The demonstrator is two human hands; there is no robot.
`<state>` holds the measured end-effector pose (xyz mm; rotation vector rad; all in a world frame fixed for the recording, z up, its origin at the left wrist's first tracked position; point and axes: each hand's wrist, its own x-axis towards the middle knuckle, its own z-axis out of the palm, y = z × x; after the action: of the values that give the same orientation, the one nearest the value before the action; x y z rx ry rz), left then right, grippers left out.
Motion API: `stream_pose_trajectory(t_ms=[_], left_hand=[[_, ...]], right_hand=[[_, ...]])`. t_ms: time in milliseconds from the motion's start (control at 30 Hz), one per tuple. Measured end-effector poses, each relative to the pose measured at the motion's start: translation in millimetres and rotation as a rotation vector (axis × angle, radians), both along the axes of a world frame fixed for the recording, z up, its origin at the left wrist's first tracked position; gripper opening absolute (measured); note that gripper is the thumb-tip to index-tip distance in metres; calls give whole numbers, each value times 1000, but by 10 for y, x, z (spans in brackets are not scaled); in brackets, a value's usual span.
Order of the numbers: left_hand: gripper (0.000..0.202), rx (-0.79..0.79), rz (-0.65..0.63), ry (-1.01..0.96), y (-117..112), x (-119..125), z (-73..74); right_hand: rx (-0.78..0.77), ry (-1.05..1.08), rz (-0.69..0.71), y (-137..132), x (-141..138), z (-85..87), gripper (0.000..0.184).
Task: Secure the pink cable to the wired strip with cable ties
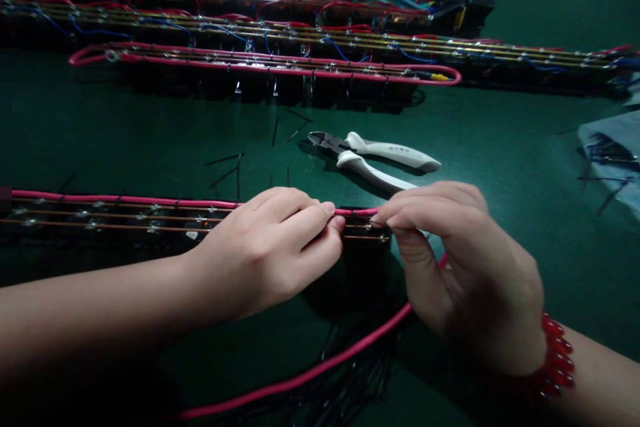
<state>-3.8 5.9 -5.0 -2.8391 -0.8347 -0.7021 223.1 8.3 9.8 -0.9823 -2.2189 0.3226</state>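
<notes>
Red cable (300, 381) sweeps up from the bottom of the view, bends behind the right hand (467, 273), and there's another red stretch running left along the back edge of a long dark strip (115, 217) with copper-coloured rods and shiny joints! Right at that strip's end, both hands are at work. Left hand (273, 243): curled over the strip, thumb and finger meeting right at the red line, though whether they're gripping it I can't tell. Right hand: thumb and fingertips drawn together at the strip's tip, just beside the red, and what's between them, if anything, can't be made out. Red beaded bracelet (557, 357) on that wrist!

Just beyond the fingers, white-handled cutting pliers (370, 170) lie with handles spread on the green desk (510, 140), thin black snippets (223, 160) scattered to their left. Further back, more wired strips (300, 33) span the view, and in front of them a looped red cable (280, 71). Below the hands, black strands (360, 373) bunch in shadow.
</notes>
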Motion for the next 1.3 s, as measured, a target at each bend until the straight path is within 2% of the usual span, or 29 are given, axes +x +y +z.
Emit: stream_pose_trajectory(t_ms=[200, 333, 600, 833, 1133, 1300], left_hand=[[31, 7, 27, 61, -5, -15, -16], [39, -27, 56, 108, -14, -13, -19], [44, -11, 76, 207, 0, 4, -1], [27, -15, 42, 135, 7, -23, 7], [29, -39, -6, 117, 20, -24, -1], [27, -40, -8, 114, 17, -16, -12]], right_hand=[[70, -78, -40, 19, 3, -58, 16], [54, -96, 29, 45, -8, -158, 14], [-10, -143, 44, 107, -15, -234, 14], [-37, -150, 53, 122, -11, -220, 13], [-58, -111, 91, 118, -21, -233, 14], [-33, -128, 52, 144, 41, -131, 16]])
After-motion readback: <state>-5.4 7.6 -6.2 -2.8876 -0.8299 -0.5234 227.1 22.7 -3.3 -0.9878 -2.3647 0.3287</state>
